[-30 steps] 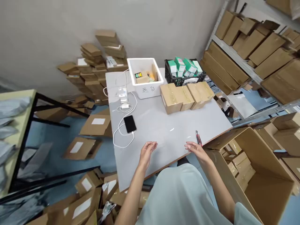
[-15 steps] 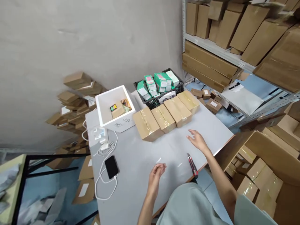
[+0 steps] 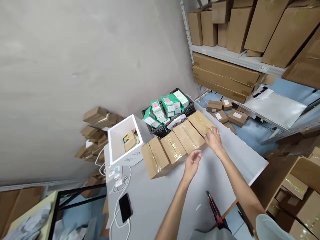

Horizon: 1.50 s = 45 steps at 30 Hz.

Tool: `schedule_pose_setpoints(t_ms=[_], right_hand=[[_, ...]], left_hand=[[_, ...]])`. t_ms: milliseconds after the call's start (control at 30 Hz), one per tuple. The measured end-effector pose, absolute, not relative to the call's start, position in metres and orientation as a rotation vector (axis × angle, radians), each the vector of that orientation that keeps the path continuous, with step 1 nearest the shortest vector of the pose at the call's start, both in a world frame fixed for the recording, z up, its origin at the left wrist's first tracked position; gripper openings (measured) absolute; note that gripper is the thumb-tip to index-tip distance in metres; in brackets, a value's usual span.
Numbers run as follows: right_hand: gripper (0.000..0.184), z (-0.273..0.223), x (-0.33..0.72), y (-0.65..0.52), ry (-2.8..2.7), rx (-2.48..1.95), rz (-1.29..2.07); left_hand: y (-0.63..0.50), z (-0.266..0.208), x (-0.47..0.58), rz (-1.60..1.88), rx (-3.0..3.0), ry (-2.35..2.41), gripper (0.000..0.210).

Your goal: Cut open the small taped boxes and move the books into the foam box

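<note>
Several taped brown cardboard boxes stand side by side in a slanting row on the grey table. My right hand is at the near end of the rightmost cardboard box, fingers apart and seeming to touch its edge. Just in front of the neighbouring cardboard box hovers my left hand, loosely curled and holding nothing. Farther left in the row are another cardboard box and the leftmost one. A red and black utility knife lies by the table's near edge.
Behind the row, a black crate holds green-and-white boxes. A white foam box, a phone and white cables occupy the table's left side. Shelving rises at right above a large open carton.
Both my hands have moved forward to the row of boxes, the right one reaching the rightmost box. The camera view has shifted, and the boxes appear lower in it.
</note>
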State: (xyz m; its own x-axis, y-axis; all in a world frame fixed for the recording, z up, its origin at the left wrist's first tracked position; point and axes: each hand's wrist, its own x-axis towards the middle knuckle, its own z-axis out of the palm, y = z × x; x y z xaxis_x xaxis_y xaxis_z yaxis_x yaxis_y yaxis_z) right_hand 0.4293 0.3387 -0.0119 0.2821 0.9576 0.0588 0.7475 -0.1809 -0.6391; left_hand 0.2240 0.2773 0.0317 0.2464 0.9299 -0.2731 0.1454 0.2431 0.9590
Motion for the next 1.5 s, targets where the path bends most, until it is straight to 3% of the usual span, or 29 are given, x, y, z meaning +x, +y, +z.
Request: schedule_pose_setpoints(t_ms=[300,500,733,967,1300,1500], right_hand=[[0.09,-0.046,0.428,0.388,-1.363,-2.218,0.73],[0.107,-0.044,0.421,0.404,-1.304,-2.312,0.827],[0.113,-0.042,0.419,0.417,-1.267,-2.358,0.877],[0.113,-0.03,0.433,0.383,-1.332,-2.338,0.724],[0.099,-0.036,0.435,0.19,-1.059,-2.553,0.376],[0.099,-0.028,0.396,0.084,-0.876,-2.558,0.331]], left_hand=[[0.353,0.028,0.261,0.799,1.231,1.199,0.042],[0.335,0.012,0.279,0.771,1.19,1.165,0.044],[0.269,0.003,0.273,0.731,1.155,1.133,0.049],[0.198,0.016,0.219,0.699,1.123,1.08,0.051],[0.093,0.023,0.11,0.77,0.954,1.079,0.049],[0.043,0.018,0.071,0.789,0.874,0.998,0.046]])
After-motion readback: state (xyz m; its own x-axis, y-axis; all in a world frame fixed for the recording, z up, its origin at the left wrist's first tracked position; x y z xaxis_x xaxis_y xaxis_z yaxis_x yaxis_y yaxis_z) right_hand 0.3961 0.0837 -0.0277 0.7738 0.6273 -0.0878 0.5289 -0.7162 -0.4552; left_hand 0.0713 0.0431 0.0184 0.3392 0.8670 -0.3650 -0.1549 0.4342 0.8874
